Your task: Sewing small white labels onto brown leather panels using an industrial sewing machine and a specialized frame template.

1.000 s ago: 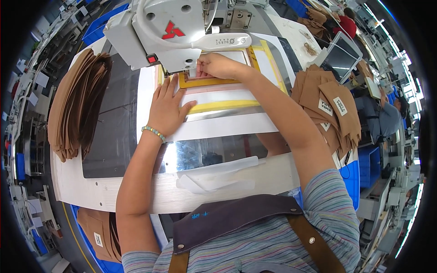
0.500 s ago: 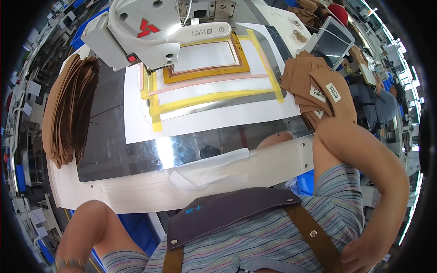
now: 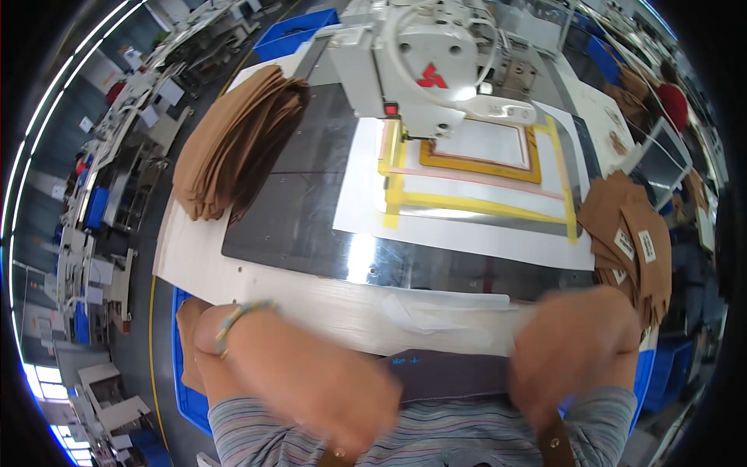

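Both of my hands are raised in front of my body, over the dark apron (image 3: 459, 379) with brown straps. My left hand (image 3: 358, 409) is close to the apron's left strap, and a braided bracelet (image 3: 228, 331) circles that wrist. My right hand (image 3: 541, 362) is by the apron's right edge. Motion smears the fingers of both, so I cannot make out anything in them. Beyond the hands, a white industrial sewing machine (image 3: 424, 66) stands over a yellow-edged rectangular frame (image 3: 480, 165). That frame rests on a white sheet (image 3: 459, 242) with yellow tape strips.
A thick stack of folded brown pieces (image 3: 237, 140) stands at the left of the dark metal plate (image 3: 292, 214). Brown pieces with white labels (image 3: 634, 222) lie fanned at the right. Translucent strips (image 3: 436, 307) lie along the near table edge. Blue bins (image 3: 187, 381) flank me below.
My view has swung left, so the table appears further right. Both hands have come up and inward in front of the apron; the right was low at my side and the left near the lower edge.
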